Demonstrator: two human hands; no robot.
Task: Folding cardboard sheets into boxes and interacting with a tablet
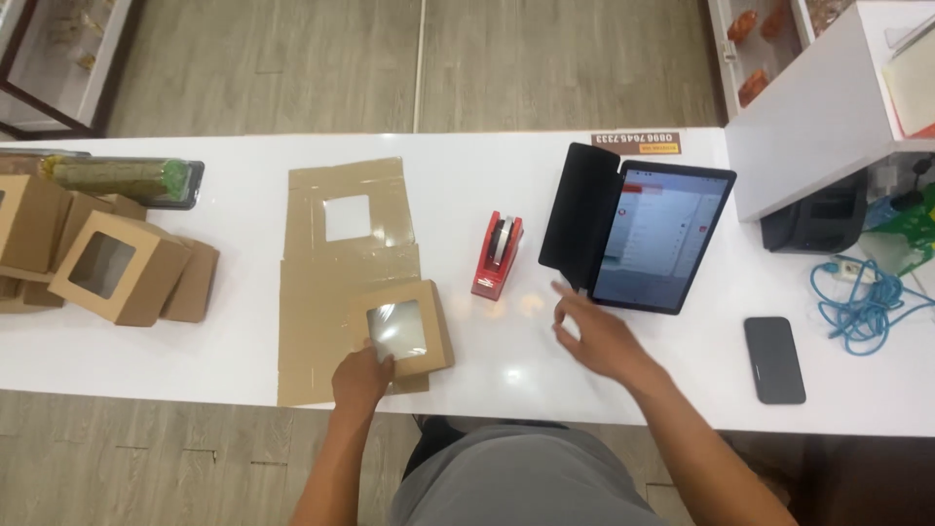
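White counter (243, 351) over wood-look floor. Far left: folded window boxes (107, 268). Left hand (360, 378) grips the near edge of a small kraft window box (404, 329) lying on flat cardboard blanks (336, 273). Red tape dispenser (497, 255) stands beside. Right hand (599, 336) hovers open, fingers spread, near a tablet (662, 237); phone (774, 358) far right.

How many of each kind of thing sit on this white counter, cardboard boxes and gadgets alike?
Folded window boxes: 3 clearly seen, one under the left hand at, two at left
Flat box blanks: 2
Red tape dispenser: 1
Tablet: 1
Phone: 1
Total: 8
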